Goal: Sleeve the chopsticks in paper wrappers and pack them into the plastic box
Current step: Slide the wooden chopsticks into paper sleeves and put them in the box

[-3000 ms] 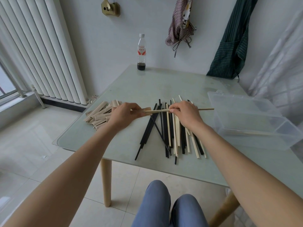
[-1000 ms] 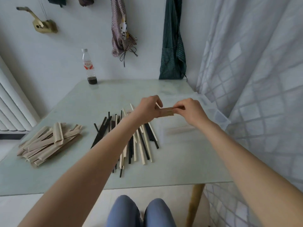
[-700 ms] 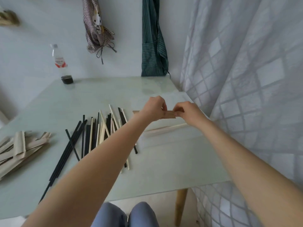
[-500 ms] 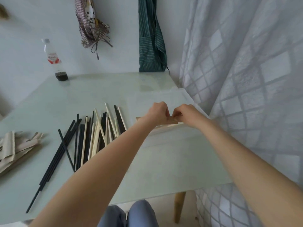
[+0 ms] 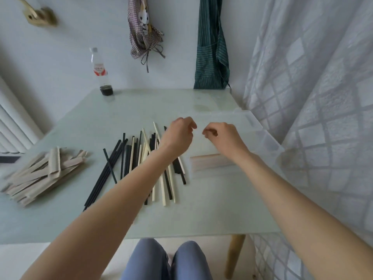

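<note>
A clear plastic box (image 5: pixel 268 144) stands on the right of the glass table (image 5: pixel 201 215). Sleeved chopsticks (image 5: pixel 210 161) lie inside it along its near wall. My left hand (image 5: pixel 177 136) and my right hand (image 5: pixel 220 136) hover above the box, a small gap between them, fingers loosely curled and holding nothing. Black and pale loose chopsticks (image 5: pixel 137 158) lie in a fan under my left forearm. A heap of tan paper wrappers (image 5: pixel 42 172) sits at the table's left.
A bottle (image 5: pixel 102 73) with dark liquid stands at the table's far edge. Cloths and a green apron (image 5: pixel 212 47) hang on the wall behind. A white curtain (image 5: pixel 314 98) hangs close along the right side of the table and box.
Both hands carried the sleeved chopsticks over to the box, let go of them there and lifted away. The view turned right toward the box.
</note>
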{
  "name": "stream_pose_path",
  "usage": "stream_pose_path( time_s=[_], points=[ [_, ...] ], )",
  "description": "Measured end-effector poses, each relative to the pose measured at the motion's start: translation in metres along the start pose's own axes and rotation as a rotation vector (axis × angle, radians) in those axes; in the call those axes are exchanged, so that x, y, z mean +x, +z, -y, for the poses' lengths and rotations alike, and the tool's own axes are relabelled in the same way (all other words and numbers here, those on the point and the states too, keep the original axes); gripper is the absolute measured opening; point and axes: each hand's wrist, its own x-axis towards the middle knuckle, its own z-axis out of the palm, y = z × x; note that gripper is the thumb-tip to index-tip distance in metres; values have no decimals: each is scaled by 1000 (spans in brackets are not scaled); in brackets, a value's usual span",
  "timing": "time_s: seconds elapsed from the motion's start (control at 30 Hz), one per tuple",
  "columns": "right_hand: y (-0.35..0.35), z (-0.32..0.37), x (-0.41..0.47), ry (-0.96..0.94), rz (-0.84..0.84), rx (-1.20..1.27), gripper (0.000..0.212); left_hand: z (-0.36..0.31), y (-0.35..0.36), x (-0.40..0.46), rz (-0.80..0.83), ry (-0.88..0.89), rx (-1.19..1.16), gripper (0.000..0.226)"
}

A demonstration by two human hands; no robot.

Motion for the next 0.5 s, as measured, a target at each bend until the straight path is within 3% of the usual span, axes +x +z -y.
stream_pose_path(
  time_s=[0.13, 0.4, 0.5],
  points=[
    [33, 52, 0, -91, 47, 54, 21, 53, -38, -22, -129, -165, 48, 30],
    [128, 121, -1, -29, 312, -50, 22, 178, -89, -75, 45, -460, 244, 33],
    [160, 134, 0, 49, 367, -137, 22, 209, -102, -92, -35, -511, 371, 43]
  ],
)
